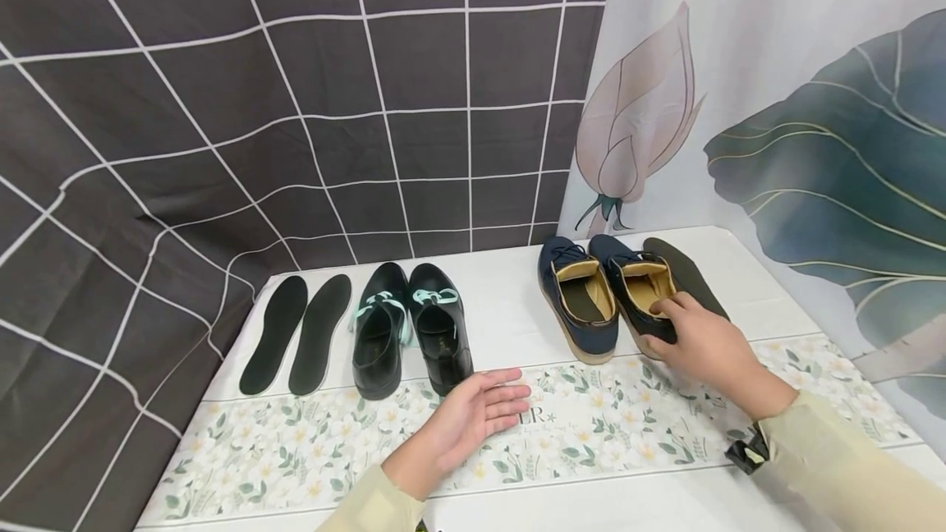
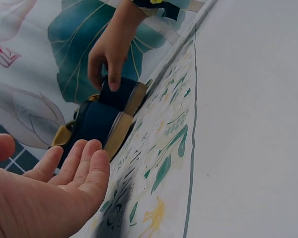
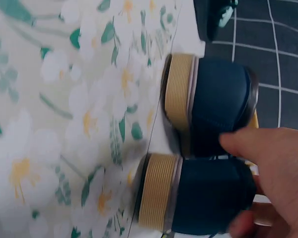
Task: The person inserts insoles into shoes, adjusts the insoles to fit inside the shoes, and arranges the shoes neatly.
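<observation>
My right hand (image 1: pixel 705 343) grips the heel of the right-hand navy lace-up shoe (image 1: pixel 628 277), whose tan lining shows. In the right wrist view, my thumb and a finger (image 3: pixel 243 223) are at either side of the heel. The other navy shoe (image 1: pixel 594 341) stands close at its left, with a dark insole (image 1: pixel 584 302) inside. A dark grey insole (image 1: pixel 683 273) lies at the right of the pair, partly hidden by the shoe and hand. My left hand (image 1: pixel 476 413) is held palm visible, fingers straight, holding nothing, near the black shoes' heels.
Two black shoes (image 1: pixel 377 372) with mint laces stand left of centre. Left of them lie two dark insoles (image 1: pixel 319 335). All rest on a white surface with a floral band (image 1: pixel 259 450). A dark gridded cloth (image 1: pixel 414 89) and a printed white curtain (image 1: pixel 665 187) hang behind.
</observation>
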`<state>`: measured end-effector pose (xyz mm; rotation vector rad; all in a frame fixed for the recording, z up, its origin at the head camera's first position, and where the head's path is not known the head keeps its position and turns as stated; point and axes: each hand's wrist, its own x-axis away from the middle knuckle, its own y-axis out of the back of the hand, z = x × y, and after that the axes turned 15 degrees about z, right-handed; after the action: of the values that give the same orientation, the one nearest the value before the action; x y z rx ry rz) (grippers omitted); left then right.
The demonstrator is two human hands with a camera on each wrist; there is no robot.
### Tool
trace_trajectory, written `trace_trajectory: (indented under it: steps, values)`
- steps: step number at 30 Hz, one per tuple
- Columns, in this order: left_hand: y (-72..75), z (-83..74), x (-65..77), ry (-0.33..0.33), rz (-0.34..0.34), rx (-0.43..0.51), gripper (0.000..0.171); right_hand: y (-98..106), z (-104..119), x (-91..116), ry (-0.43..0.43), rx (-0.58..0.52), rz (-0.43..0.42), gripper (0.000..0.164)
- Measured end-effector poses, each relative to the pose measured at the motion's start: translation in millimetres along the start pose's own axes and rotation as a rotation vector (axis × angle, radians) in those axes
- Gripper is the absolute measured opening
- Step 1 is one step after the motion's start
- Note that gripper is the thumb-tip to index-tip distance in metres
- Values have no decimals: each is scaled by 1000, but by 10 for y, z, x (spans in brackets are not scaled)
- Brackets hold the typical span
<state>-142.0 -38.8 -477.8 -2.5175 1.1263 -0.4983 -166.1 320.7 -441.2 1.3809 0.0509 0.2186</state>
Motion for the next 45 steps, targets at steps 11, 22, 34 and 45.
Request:
trace_trajectory:
  steps: [11,22,34,45]
  values:
    - [23,-1,32,3,7,14,56,-20,-167,-129,128,43,101,26]
    - [22,9,58,10,-7,9,56,-180,-123,-32,165,77,39,24]
    - [41,19,108,9,-12,5,54,-329,-158,-5,216,52,-136,28]
    - [67,34,143,10,-11,0,55,-368,-172,30,192,15,-186,25]
